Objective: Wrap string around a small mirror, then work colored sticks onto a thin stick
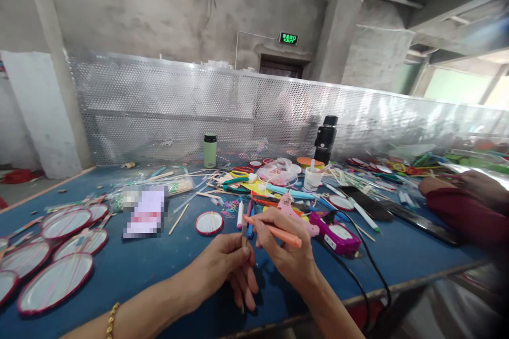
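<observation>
My left hand (pixel 226 260) is closed, pinching a thin flat wooden stick (pixel 244 237) upright between thumb and fingers, with its lower end showing beneath the hand. An orange marker pen (pixel 289 236) sits in my right hand (pixel 292 259), gripped like a pencil. Its tip meets or nearly meets the upper part of the stick; which of the two I cannot tell. Just beyond my hands lie a white marker (pixel 240 215) and a round white disc with a red rim (pixel 209 223). Close to my right hand are a pink glue gun (pixel 295 211) and a purple box-shaped device (pixel 336 233).
Several red-rimmed discs (pixel 55 283) lie at the left near a blurred-out phone-like object (pixel 145 212). A green bottle (pixel 210 150), black thermos (pixel 326 139) and white cup (pixel 313 178) stand behind scattered craft pieces. Black cables (pixel 353 277) hang over the edge. Another person's sleeve (pixel 465 212) is at right.
</observation>
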A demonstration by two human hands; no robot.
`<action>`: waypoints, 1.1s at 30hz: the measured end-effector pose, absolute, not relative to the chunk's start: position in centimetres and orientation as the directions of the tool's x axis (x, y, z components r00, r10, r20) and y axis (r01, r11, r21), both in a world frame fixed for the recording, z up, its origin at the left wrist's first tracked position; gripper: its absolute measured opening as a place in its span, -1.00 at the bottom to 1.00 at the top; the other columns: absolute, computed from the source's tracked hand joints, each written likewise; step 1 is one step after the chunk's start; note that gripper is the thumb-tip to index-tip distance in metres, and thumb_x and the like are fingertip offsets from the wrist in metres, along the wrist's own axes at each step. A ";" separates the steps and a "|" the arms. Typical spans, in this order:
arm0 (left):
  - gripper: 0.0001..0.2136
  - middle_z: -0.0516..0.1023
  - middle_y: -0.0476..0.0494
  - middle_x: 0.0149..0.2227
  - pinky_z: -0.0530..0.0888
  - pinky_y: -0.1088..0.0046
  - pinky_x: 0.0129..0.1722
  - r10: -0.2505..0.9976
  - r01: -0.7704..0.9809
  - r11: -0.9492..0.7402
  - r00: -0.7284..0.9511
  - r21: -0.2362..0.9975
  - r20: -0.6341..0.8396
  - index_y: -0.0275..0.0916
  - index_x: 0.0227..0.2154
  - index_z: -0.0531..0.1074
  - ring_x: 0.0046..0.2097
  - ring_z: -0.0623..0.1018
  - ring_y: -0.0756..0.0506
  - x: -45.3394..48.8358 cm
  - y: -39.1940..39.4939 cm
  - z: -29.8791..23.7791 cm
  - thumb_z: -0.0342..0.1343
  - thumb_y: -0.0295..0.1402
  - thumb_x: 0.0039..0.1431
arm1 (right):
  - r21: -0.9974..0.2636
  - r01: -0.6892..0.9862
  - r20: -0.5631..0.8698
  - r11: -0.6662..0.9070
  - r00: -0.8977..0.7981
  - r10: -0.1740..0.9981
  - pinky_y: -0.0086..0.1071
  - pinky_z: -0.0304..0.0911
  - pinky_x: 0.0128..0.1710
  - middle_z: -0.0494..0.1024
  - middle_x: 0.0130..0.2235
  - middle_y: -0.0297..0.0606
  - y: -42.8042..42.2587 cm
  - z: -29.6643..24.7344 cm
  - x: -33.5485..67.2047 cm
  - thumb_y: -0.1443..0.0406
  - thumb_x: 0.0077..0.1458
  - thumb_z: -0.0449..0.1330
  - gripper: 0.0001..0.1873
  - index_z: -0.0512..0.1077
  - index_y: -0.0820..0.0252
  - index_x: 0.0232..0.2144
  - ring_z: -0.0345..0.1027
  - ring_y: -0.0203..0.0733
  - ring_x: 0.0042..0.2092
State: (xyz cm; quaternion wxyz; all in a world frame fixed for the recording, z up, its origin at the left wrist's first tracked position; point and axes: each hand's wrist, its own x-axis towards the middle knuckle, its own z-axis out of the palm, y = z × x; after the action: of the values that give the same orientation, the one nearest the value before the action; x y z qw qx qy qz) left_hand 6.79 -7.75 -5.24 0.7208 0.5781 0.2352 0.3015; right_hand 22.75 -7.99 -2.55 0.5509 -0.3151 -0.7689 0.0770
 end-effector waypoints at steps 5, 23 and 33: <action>-0.70 0.53 -0.15 -0.51 0.39 0.57 -0.62 0.714 -0.182 0.146 0.700 0.972 0.024 -0.28 -0.36 0.22 -0.53 0.58 -0.08 6.6 -7.5 -5.6 0.01 -0.10 0.17 | -0.501 0.415 0.759 0.759 -0.211 0.616 -0.44 0.23 -0.45 0.47 -0.49 -0.35 -7.9 -2.9 22.9 0.37 0.15 0.10 -0.84 0.48 0.19 -0.39 0.33 -0.34 -0.49; -0.62 0.43 -0.05 -0.56 0.28 0.59 -0.69 0.927 -0.098 -0.053 0.365 0.994 0.086 -0.39 -0.34 0.37 -0.62 0.47 0.01 5.6 -10.9 -6.0 0.05 -0.07 0.11 | -0.517 0.254 0.784 0.818 -0.243 0.571 -0.46 0.26 -0.47 0.46 -0.50 -0.33 -9.6 -1.7 21.7 0.33 0.15 0.11 -0.85 0.46 0.22 -0.41 0.33 -0.34 -0.50; -0.68 0.51 -0.06 -0.54 0.20 0.62 -0.73 0.971 -0.196 -0.132 0.172 0.972 0.166 -0.26 -0.38 0.22 -0.65 0.48 0.00 5.9 -13.0 -6.1 0.03 -0.07 0.12 | -0.686 -0.059 0.723 0.725 0.047 0.689 -0.46 0.29 -0.60 0.48 -0.47 -0.34 -10.0 -3.8 19.3 0.24 0.16 0.15 -0.84 0.44 0.22 -0.32 0.34 -0.36 -0.60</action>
State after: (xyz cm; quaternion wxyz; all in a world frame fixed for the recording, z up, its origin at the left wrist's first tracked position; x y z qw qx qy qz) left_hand 5.85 -13.02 -6.13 0.5493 0.5330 0.3637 0.5310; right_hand 19.25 -9.97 -3.85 0.6793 -0.2487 -0.6333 0.2751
